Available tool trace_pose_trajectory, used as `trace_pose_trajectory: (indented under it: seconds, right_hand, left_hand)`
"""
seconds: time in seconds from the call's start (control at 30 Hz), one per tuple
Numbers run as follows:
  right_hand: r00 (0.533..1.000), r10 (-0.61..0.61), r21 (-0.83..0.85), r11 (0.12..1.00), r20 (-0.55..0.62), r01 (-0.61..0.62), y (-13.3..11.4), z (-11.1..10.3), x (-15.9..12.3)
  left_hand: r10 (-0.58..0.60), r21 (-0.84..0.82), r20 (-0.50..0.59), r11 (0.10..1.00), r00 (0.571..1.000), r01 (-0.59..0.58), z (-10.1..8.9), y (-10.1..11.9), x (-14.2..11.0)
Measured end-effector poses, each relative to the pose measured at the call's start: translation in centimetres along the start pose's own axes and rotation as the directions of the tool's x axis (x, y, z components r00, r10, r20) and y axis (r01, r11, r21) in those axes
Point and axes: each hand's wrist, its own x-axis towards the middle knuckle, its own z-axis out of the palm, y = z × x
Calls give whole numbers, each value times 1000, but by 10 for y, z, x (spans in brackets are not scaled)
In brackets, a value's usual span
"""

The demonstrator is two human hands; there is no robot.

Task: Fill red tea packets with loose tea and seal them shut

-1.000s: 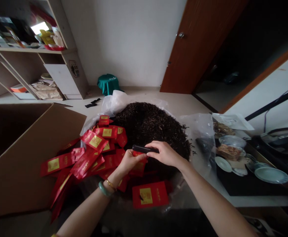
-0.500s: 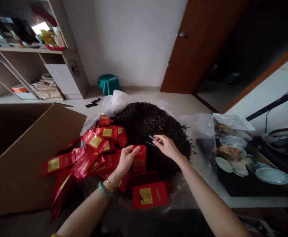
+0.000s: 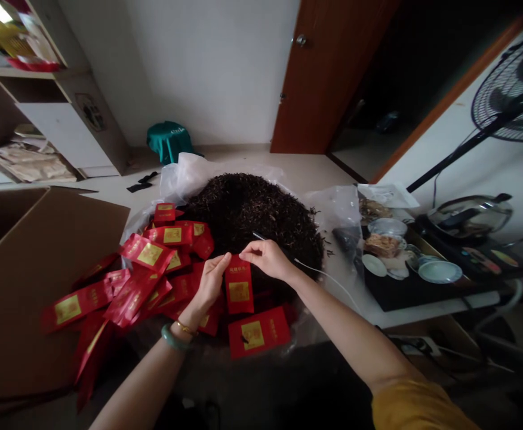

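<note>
A small red packet with a gold square label hangs upright between my hands. My left hand is closed on its upper left corner. At its upper right corner, the fingertips of my right hand pinch the top edge. Dark metal tweezers stick out from that same hand, only partly visible. Behind my hands rises a large heap of dark, twisted tea leaves on clear plastic. Another red packet lies flat in front, with a dark leaf on its label.
Several red packets are piled at the left, beside an open cardboard box. To the right, a black tray holds dishes, near a glass kettle. A standing fan and a brown door are farther back.
My right hand has moved from over the tea to the packet's top edge and now pinches it. The tweezers have tilted back in that hand. The view has turned to the right.
</note>
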Motion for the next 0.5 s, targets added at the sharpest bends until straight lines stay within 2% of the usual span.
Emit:
trace_pose_trajectory:
  seconds: [0.07,0.13,0.23,0.3,0.37,0.43,0.5]
  right_hand:
    - [997,42,67,997,62,-46,6,-7,-2]
    - [992,90,130,986,85,-101,17,-16,-5]
    - [984,167,89,981,54,-171,41,-30,-12]
    - [982,178,-19,984,63,-178,54,-35,-18]
    - [970,168,-152,978,177,-142,59,-35,-24]
    - [926,169,-261,962,338,-80,56,-31,-28]
    - [870,185,-324,945,458,-31,49,-25,-29]
  left_hand:
    - [20,27,-25,999,999,-20,-1,3,1]
    - [70,57,-119,996,990,-64,-3,7,4]
    - [169,162,-316,979,934,-123,-12,13,9]
    - [262,250,-411,954,873,-169,-20,18,12]
    - [406,369,-454,896,793,-247,-26,26,14]
    - [552,526,-438,798,710,-295,-32,36,15]
    - [652,672,-413,690,636,-270,-37,46,15]
